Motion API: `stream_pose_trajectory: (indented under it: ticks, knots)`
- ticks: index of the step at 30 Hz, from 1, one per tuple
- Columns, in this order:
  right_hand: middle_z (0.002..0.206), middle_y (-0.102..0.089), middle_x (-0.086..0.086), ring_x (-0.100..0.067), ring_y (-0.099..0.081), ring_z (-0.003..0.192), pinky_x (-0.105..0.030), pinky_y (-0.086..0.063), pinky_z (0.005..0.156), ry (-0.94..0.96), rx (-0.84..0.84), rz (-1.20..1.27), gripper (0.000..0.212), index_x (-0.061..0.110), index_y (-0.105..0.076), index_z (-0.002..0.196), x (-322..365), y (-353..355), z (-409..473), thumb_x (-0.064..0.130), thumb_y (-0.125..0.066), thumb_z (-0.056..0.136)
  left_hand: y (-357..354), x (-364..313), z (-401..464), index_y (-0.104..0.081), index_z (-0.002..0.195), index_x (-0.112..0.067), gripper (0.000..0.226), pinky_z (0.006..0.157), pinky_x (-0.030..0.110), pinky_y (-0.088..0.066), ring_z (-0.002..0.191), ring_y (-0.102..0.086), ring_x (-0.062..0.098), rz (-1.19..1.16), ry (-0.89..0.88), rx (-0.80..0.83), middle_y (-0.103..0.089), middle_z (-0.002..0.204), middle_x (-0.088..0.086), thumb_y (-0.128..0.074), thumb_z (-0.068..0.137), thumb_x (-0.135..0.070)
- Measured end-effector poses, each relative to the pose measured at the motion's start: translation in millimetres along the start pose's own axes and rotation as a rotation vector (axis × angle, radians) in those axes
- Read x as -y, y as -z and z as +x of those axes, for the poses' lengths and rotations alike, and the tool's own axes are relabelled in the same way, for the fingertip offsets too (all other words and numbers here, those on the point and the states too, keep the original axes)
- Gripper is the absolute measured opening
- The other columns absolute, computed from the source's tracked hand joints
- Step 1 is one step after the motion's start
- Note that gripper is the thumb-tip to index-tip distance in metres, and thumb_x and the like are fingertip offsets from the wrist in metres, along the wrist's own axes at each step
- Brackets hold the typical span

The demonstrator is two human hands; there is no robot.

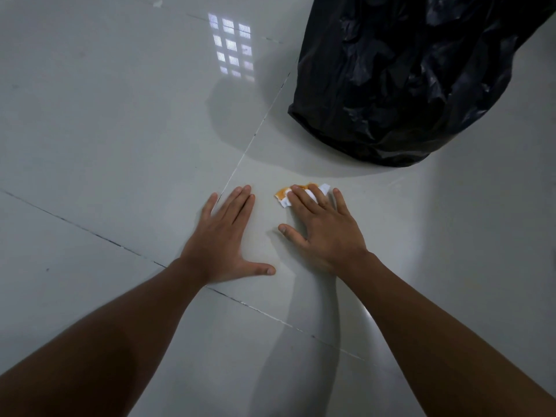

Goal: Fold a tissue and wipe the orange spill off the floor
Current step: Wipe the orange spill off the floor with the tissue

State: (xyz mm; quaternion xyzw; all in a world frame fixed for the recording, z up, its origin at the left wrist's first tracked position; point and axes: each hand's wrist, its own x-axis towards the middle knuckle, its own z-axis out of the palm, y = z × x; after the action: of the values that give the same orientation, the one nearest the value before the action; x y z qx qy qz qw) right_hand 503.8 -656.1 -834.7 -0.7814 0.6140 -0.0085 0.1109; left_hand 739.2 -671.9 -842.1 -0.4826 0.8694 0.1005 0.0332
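Observation:
A small folded white tissue (311, 194), stained orange along its far and left edges, lies on the pale tiled floor (120, 145). My right hand (325, 227) presses flat on it, fingers spread over the tissue, thumb out to the left. Orange liquid (281, 192) shows at the tissue's left edge by my index fingertip. My left hand (225, 236) rests flat on the floor to the left, fingers apart, holding nothing. A faint yellowish smear sits on the tile between the two hands.
A large black plastic bin bag (406, 79) stands on the floor just beyond and right of the tissue. Dark grout lines cross the tiles under my forearms and run up past my left hand. A window reflection shines on the far floor.

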Motion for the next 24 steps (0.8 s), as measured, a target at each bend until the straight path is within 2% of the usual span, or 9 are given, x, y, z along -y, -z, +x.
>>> stream_pose_trajectory:
  ticks: [7,12,18,24]
  knots:
    - [0.165,-0.024,0.004,-0.017,-0.009,0.154,-0.047,-0.003,0.125,-0.097,-0.051,0.074,0.073,0.02,-0.027,0.156,-10,1,-32,0.064,-0.022,0.098,-1,1,0,-0.008,0.161,-0.007,0.142,0.127,0.055,-0.004,0.158,0.004,0.016,-0.002,0.009,0.009,0.0,0.172,0.005,-0.029,0.06,-0.105]
    - [0.168,-0.016,0.004,-0.015,0.001,0.155,-0.046,0.0,0.126,-0.172,-0.049,0.188,0.078,0.021,-0.02,0.159,2,-5,-55,0.068,-0.019,0.096,-1,0,0,-0.007,0.161,-0.007,0.142,0.127,0.055,-0.004,0.158,0.004,0.016,0.008,0.015,0.009,0.0,0.172,0.005,-0.028,0.061,-0.104]
    - [0.166,-0.022,0.008,-0.012,-0.005,0.154,-0.045,-0.001,0.125,-0.174,-0.047,0.145,0.071,0.025,-0.025,0.157,1,-7,-86,0.064,-0.024,0.099,0,-1,0,-0.008,0.161,-0.007,0.142,0.127,0.055,-0.004,0.158,0.004,0.015,0.007,0.025,0.013,-0.001,0.172,0.005,-0.028,0.06,-0.105]
    - [0.168,-0.007,0.014,-0.008,0.006,0.154,-0.047,0.004,0.125,-0.281,-0.052,0.125,0.069,0.03,-0.015,0.16,-14,-7,-102,0.064,-0.019,0.1,0,-2,0,-0.009,0.161,-0.007,0.142,0.127,0.052,-0.002,0.158,0.004,0.015,0.01,0.025,0.009,-0.001,0.172,0.005,-0.031,0.06,-0.104]
